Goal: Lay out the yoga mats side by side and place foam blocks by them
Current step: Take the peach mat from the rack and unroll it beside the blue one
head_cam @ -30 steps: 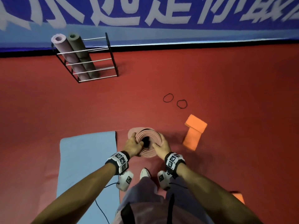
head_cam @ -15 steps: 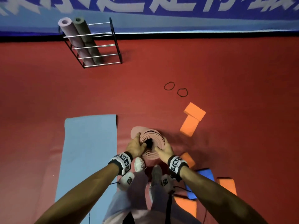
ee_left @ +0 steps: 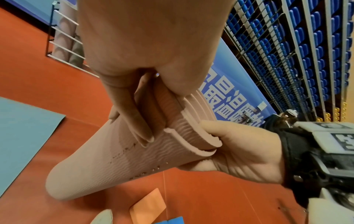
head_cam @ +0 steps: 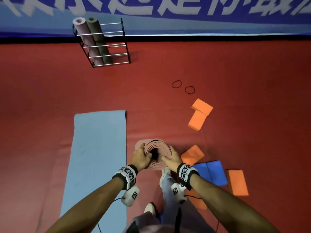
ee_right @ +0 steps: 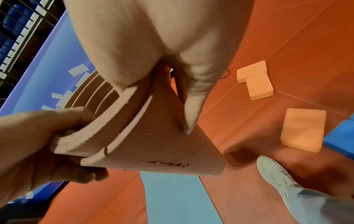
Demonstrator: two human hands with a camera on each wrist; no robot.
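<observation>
A pink rolled yoga mat (head_cam: 157, 156) stands on end in front of me, its coiled top rim facing up. My left hand (head_cam: 143, 156) grips the rim's left side with the thumb inside the coil. On the right side my right hand (head_cam: 169, 159) grips the rim the same way. The wrist views show the pink mat (ee_left: 118, 163) (ee_right: 162, 151) loosely coiled and widening downward; whether its lower end touches the floor I cannot tell. A light blue mat (head_cam: 99, 157) lies unrolled flat just to the left. Orange foam blocks (head_cam: 202, 106) (head_cam: 191, 154) and a blue block (head_cam: 210, 172) lie to the right.
A black wire rack (head_cam: 107, 44) by the far wall holds two rolled mats. Two black elastic bands (head_cam: 176, 84) lie on the red floor beyond the blocks. Another orange block (head_cam: 237, 182) lies at the right, and my feet (head_cam: 165, 172) are under the roll.
I have stepped backward alongside the blue mat, carrying the pink roll with me. More foam blocks have come into view on the right. Both hands keep the same grip.
</observation>
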